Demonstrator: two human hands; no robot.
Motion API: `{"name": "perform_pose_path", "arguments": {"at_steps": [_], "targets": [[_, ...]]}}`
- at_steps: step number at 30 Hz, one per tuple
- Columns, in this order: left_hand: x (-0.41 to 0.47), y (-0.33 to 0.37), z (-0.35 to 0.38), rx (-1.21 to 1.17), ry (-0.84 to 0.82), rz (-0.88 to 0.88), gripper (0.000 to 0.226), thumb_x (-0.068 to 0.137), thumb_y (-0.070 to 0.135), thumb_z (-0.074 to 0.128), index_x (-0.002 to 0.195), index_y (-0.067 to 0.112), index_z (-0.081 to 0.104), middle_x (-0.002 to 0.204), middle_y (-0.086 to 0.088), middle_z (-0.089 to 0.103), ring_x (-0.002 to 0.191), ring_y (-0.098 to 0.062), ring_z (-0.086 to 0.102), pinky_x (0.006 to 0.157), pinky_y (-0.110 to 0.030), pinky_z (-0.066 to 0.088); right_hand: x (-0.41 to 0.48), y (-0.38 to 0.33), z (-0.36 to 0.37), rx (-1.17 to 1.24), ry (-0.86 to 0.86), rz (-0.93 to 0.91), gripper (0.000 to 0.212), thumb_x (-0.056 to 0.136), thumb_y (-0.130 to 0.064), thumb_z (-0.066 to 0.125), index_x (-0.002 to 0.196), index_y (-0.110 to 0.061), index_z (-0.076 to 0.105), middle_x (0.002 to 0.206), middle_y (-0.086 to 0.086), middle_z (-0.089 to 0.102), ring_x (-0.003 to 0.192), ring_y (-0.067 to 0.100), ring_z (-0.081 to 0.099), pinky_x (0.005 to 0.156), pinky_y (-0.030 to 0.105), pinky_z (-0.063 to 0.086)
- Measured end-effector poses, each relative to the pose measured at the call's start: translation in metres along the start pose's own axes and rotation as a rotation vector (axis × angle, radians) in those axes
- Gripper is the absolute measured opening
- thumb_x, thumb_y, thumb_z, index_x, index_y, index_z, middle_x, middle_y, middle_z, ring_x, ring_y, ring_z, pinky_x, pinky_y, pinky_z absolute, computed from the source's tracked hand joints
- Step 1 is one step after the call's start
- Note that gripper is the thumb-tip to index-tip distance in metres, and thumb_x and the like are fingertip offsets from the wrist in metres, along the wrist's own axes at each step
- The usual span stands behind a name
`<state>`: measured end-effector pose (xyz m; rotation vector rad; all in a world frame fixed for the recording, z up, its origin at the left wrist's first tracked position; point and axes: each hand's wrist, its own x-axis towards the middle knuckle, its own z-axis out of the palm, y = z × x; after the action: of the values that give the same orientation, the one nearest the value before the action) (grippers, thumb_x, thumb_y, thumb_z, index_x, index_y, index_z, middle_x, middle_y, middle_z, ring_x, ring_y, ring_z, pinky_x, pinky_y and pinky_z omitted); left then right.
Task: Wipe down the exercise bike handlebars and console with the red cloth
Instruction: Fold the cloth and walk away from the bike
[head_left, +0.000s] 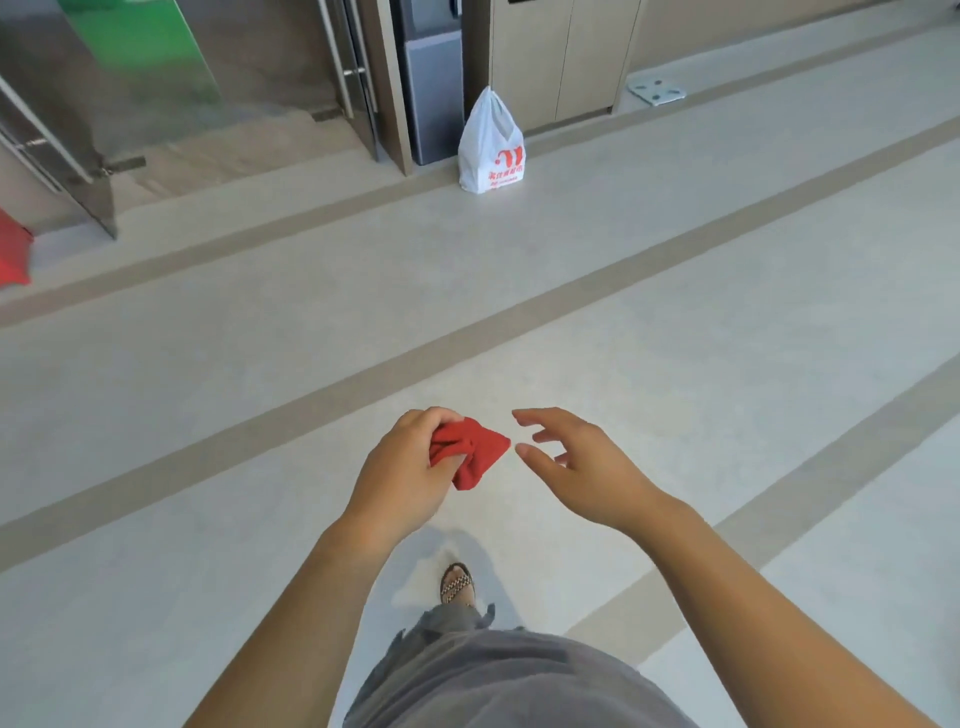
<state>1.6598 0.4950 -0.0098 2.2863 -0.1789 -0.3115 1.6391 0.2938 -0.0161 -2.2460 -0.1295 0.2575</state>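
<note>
Red cloth (478, 449), gripped in our left hand (405, 467), points its corner at our spread-fingered right hand (582, 467) just beside.

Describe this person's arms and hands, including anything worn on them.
The left hand and right hand are ungloved, with no rings, watch or bracelet showing. The left arm and right arm are bare, no sleeves in view.
</note>
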Motion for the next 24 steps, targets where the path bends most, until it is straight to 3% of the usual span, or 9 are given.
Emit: {"name": "perform_pose_path", "arguments": {"at_steps": [4, 8, 14, 19, 24], "targets": [[0.113, 0.014, -0.025, 0.002, -0.049, 0.053, 0.024, 0.09, 0.02, 0.055, 0.11, 0.032, 0.056, 0.113, 0.015, 0.054, 0.102, -0.004, 0.055, 0.089, -0.022, 0.045, 0.107, -0.004, -0.037, 0.023, 0.039, 0.003, 0.041, 0.093, -0.036, 0.049, 0.133, -0.029, 0.045, 0.132, -0.016, 0.049, 0.109, -0.002, 0.051, 0.09, 0.021, 0.046], [0.217, 0.023, -0.027, 0.0, -0.14, 0.072, 0.025, 0.088, 0.019, 0.057, 0.107, 0.035, 0.056, 0.111, 0.018, 0.054, 0.101, -0.001, 0.055, 0.084, -0.013, 0.04, 0.183, 0.014, -0.072, 0.109, 0.125, 0.08, 0.04, 0.092, -0.035, 0.051, 0.131, -0.029, 0.047, 0.129, -0.018, 0.05, 0.109, -0.003, 0.051, 0.088, 0.023, 0.049], [0.402, 0.048, -0.019, 0.081, -0.248, 0.141, 0.026, 0.088, 0.021, 0.057, 0.111, 0.032, 0.056, 0.113, 0.015, 0.054, 0.102, -0.004, 0.055, 0.088, -0.021, 0.043, 0.324, 0.068, -0.138, 0.192, 0.236, 0.167, 0.033, 0.092, -0.031, 0.052, 0.125, -0.03, 0.051, 0.126, -0.018, 0.053, 0.108, -0.002, 0.053, 0.087, 0.024, 0.05], [0.549, 0.078, -0.044, 0.076, -0.202, 0.119, 0.028, 0.088, 0.02, 0.056, 0.113, 0.033, 0.056, 0.115, 0.016, 0.054, 0.104, -0.001, 0.054, 0.091, -0.024, 0.045, 0.475, 0.086, -0.214, 0.074, 0.155, 0.081, 0.038, 0.092, -0.035, 0.05, 0.13, -0.029, 0.048, 0.122, -0.022, 0.048, 0.105, -0.003, 0.051, 0.088, 0.018, 0.045], [0.67, 0.089, -0.081, 0.027, -0.11, 0.105, 0.03, 0.088, 0.016, 0.057, 0.113, 0.033, 0.056, 0.114, 0.019, 0.054, 0.103, 0.004, 0.053, 0.088, -0.012, 0.041, 0.616, 0.081, -0.266, 0.088, 0.067, 0.039, 0.037, 0.093, -0.033, 0.05, 0.129, -0.028, 0.049, 0.123, -0.02, 0.05, 0.108, -0.001, 0.051, 0.087, 0.018, 0.047]]}}
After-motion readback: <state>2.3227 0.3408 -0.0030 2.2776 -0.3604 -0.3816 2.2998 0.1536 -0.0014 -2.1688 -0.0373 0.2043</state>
